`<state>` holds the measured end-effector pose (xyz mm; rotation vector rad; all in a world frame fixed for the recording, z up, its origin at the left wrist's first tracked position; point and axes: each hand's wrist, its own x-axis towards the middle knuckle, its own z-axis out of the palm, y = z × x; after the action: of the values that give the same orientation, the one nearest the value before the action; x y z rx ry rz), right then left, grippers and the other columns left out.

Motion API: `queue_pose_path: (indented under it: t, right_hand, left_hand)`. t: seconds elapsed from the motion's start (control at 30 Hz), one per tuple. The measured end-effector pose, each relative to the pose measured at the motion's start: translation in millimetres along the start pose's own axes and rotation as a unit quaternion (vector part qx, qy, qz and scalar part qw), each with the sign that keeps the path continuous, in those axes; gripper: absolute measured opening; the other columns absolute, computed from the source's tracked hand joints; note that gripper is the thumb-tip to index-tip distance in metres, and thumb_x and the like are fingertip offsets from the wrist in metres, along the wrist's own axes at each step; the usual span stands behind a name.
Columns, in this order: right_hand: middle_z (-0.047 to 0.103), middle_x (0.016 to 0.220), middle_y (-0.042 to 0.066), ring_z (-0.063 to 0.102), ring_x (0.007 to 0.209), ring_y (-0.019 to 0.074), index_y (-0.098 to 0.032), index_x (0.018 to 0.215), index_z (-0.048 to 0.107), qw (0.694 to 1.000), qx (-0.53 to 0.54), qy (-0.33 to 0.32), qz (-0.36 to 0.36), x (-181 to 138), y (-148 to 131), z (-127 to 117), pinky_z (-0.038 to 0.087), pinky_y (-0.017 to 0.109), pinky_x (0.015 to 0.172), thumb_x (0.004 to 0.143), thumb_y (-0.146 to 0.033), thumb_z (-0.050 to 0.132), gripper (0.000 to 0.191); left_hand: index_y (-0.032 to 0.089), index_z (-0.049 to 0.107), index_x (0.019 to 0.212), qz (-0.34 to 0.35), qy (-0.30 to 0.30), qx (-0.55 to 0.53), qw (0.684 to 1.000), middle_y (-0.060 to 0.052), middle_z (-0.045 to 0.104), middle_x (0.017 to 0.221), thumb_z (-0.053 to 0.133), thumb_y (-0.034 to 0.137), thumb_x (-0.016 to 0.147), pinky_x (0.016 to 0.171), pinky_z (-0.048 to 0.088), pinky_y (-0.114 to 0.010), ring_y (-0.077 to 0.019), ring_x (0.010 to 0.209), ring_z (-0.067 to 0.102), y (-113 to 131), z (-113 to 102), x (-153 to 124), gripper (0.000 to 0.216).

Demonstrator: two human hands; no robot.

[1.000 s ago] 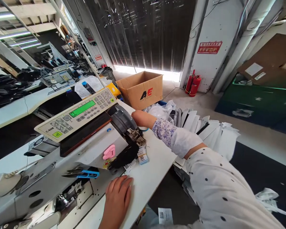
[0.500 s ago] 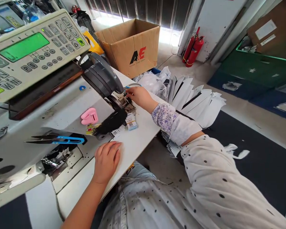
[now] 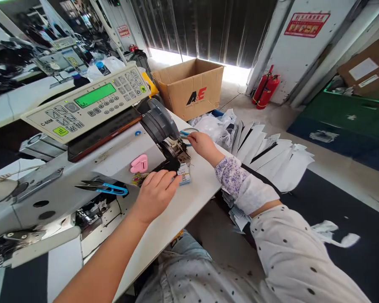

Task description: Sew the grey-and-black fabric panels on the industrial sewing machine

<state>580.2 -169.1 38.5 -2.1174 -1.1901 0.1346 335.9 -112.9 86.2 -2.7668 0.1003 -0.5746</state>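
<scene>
My right hand (image 3: 204, 146) is at the sewing machine's handwheel end, thumb and fingertips pinched together beside a thin blue object (image 3: 185, 134). That object appears to be between the fingertips, but its kind is unclear. My left hand (image 3: 159, 194) is raised above the table edge with its fingers stretched out over a black fuzzy bundle (image 3: 169, 165), covering part of it. Whether they touch it, I cannot tell. Small printed labels (image 3: 184, 174) lie just right of that hand. The grey handwheel (image 3: 164, 120) stands above the bobbin-winder parts (image 3: 180, 150).
On the sewing machine (image 3: 113, 155) are a pink clip-like piece (image 3: 139, 163) and blue thread snips (image 3: 105, 188). A control panel (image 3: 91, 101) is at upper left. Beyond the table (image 3: 177, 210) stand a cardboard box (image 3: 192, 90), stacked pale cut pieces (image 3: 271, 155) and fire extinguishers (image 3: 267, 90).
My left hand has moved from the tabletop up over the black bundle. My right hand stays by the handwheel, now pinching at the blue object. The view has shifted, showing more background.
</scene>
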Motion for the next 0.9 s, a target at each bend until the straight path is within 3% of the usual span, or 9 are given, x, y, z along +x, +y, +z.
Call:
queue_pose_path:
  t: [0.1, 0.23, 0.37, 0.57, 0.73, 0.9]
  right_hand:
    - [0.068, 0.095, 0.007, 0.06, 0.084, 0.0176, -0.014, 0.111, 0.065, 0.999, 0.02, 0.004, -0.033, 3, -2, 4, 0.043, 0.026, 0.075, 0.09, -0.033, 0.058, 0.029]
    - [0.066, 0.095, 0.01, 0.059, 0.088, 0.0191, -0.013, 0.097, 0.069, 0.996, -0.027, 0.016, -0.079, 10, -8, 8, 0.041, 0.027, 0.077, 0.091, -0.024, 0.052, 0.021]
    - [0.066, 0.089, 0.01, 0.057, 0.087, 0.0192, -0.013, 0.085, 0.068, 0.996, 0.026, 0.055, -0.058, 6, -5, 8, 0.041, 0.028, 0.076, 0.089, -0.018, 0.048, 0.02]
    - [0.064, 0.073, 0.002, 0.056, 0.07, 0.0152, -0.017, 0.07, 0.061, 0.963, 0.263, 0.043, 0.045, -7, 3, 21, 0.041, 0.026, 0.069, 0.077, -0.021, 0.054, 0.011]
    - [0.06, 0.065, -0.001, 0.05, 0.059, 0.0118, -0.017, 0.072, 0.058, 0.945, 0.324, 0.016, 0.046, -9, 8, 30, 0.04, 0.024, 0.059, 0.078, -0.036, 0.053, 0.021]
    - [0.06, 0.069, 0.0, 0.049, 0.058, 0.0105, -0.015, 0.077, 0.06, 0.932, 0.358, -0.048, 0.016, -6, 23, 21, 0.041, 0.023, 0.057, 0.078, -0.046, 0.056, 0.031]
  left_hand:
    - [0.018, 0.058, 0.122, -0.012, -0.073, 0.005, 0.997, -0.01, 0.063, 0.117, 0.044, 0.012, 0.09, 0.094, 0.044, -0.037, -0.0235, 0.111, 0.054, -2, 7, 37, 0.035]
    - [0.008, 0.049, 0.132, -0.113, -0.174, 0.025, 0.978, -0.017, 0.055, 0.13, 0.036, 0.007, 0.09, 0.101, 0.042, -0.037, -0.0252, 0.123, 0.048, -1, 30, 79, 0.044]
    - [0.001, 0.042, 0.136, -0.172, -0.237, 0.052, 0.955, -0.021, 0.058, 0.122, 0.032, 0.006, 0.091, 0.093, 0.047, -0.036, -0.0255, 0.11, 0.058, -3, 42, 109, 0.047]
    - [0.011, 0.056, 0.12, -0.188, -0.278, 0.044, 0.941, -0.015, 0.065, 0.103, 0.037, 0.007, 0.09, 0.078, 0.051, -0.033, -0.024, 0.093, 0.066, -7, 38, 122, 0.035]
    - [0.011, 0.062, 0.106, -0.206, -0.29, 0.029, 0.934, -0.013, 0.068, 0.095, 0.041, 0.006, 0.088, 0.071, 0.053, -0.032, -0.0243, 0.085, 0.069, -9, 40, 127, 0.029]
    - [0.013, 0.064, 0.103, -0.213, -0.287, 0.017, 0.934, -0.013, 0.069, 0.094, 0.043, 0.006, 0.087, 0.071, 0.052, -0.03, -0.022, 0.084, 0.069, -10, 43, 128, 0.027]
